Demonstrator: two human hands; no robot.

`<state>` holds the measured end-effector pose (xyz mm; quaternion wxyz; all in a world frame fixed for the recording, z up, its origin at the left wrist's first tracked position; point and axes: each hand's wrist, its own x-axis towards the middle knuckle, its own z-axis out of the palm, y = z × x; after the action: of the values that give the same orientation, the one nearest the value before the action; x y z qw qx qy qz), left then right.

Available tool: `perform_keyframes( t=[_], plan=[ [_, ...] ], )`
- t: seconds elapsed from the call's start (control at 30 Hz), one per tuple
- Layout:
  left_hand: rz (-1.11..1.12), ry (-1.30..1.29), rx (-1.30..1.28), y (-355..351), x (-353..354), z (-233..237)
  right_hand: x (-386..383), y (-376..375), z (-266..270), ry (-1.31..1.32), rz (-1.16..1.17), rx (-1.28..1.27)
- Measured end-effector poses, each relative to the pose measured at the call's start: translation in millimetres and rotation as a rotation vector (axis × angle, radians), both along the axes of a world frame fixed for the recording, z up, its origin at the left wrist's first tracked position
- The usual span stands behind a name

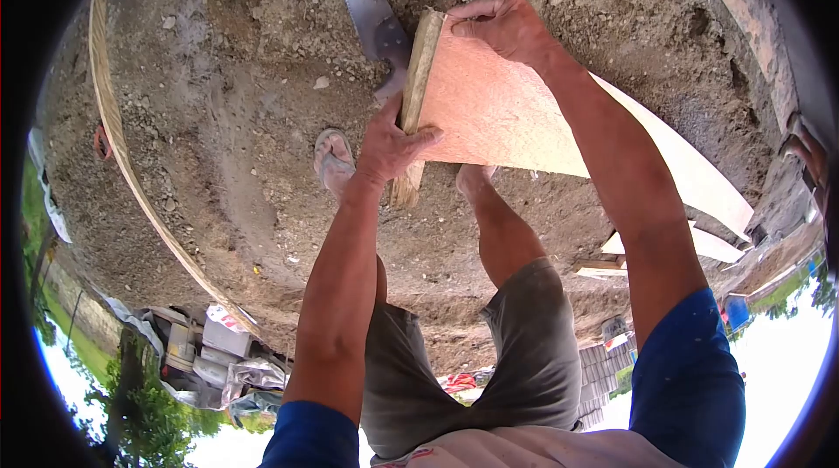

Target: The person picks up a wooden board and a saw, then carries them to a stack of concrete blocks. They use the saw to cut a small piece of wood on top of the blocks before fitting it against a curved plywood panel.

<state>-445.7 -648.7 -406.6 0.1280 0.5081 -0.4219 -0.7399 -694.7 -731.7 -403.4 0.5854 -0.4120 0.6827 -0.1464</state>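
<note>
Dirt ground [253, 118] is carrying everything, loose and stony. Handsaw [371, 18] is apparently lying on it at top centre. Long wood strip [129, 166] is curving down the left side, small orange-red item [102, 143] sitting just beside. Pale offcuts [712, 245] are lying far right.

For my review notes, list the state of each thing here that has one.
Left hand: closed around the batten, touching the plywood.
Right hand: pinching the plywood's far corner.
Batten: set along the plywood's end.
Plywood: held near that end.
Handsaw: lying on the ground, blade uncovered.
Long strip: on the ground; looks bowed, true shape uncertain.
</note>
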Motion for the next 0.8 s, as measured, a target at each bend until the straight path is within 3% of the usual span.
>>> perform_keyframes(
  t=[0.37, 0.47, 0.57, 0.67, 0.73, 0.77, 0.8],
  plan=[
    [-0.037, -0.040, 0.028, 1.9, 3.0, 0.8, 1.8, -0.5, 3.1, -0.028, -0.014, 0.011],
    [0.000, -0.017, 0.057, 0.1, 0.6, 3.7, 3.6, -10.0, 13.2, 0.039, 0.089, 0.066],
    [-0.019, -0.051, 0.055, 0.5, 1.6, 5.3, 21.3, -14.4, 38.0, 0.592, 0.526, -0.268],
    [0.026, 0.018, -0.013, 3.3, 1.9, -3.1, 54.0, -21.0, 75.7, 0.521, 0.987, -0.499],
    [0.117, 0.126, -0.079, 4.8, -0.1, -7.5, 84.5, -14.5, 72.3, 0.402, 1.284, -0.472],
    [0.094, 0.115, 0.029, 17.4, 6.4, -34.3, 93.0, 2.2, 51.2, 0.432, 1.382, -0.592],
    [0.073, 0.105, 0.139, 41.0, 16.5, -78.7, 102.8, 4.1, 43.7, 0.443, 1.497, -0.476]
  ],
)
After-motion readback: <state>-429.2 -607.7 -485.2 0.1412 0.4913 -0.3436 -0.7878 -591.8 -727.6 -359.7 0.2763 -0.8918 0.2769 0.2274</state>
